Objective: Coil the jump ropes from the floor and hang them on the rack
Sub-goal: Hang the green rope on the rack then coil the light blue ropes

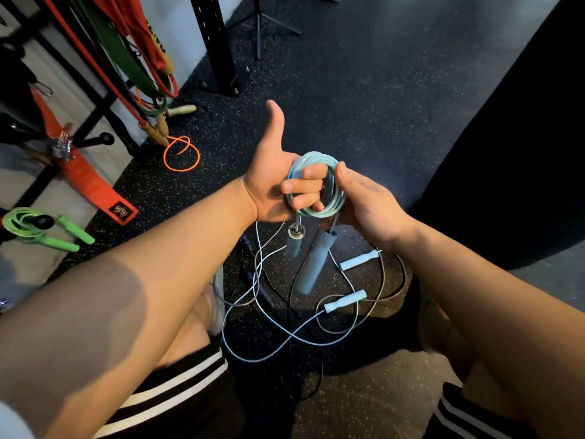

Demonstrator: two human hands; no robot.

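left hand (278, 182) grasps the light blue rope coil (313, 157): fingers curled through the loop, thumb sticking straight up. right hand (367, 204) sits at the coil's right edge, thumb tip on the strands. its fingers are hidden behind the coil, so cannot tell if it's gripping or just steadying.

the coil is held in the air above the floor (348, 90), roughly centre view. both of its blue handles (311, 264) hang down below the hands, and a small metal washer end (296, 231) dangles beside them.

directly under the hands, uncoiled on the floor: a pale blue rope (253, 353) with two pale handles (345, 301), tangled with a dark rope (384, 274) and a dark handle (253, 274).

far left, a green rope (22, 223) is coiled around a black peg (42, 220). an orange rope loop (181, 153) lies on the floor near the rack upright (215, 42), with resistance bands (126, 58) hanging upper left.
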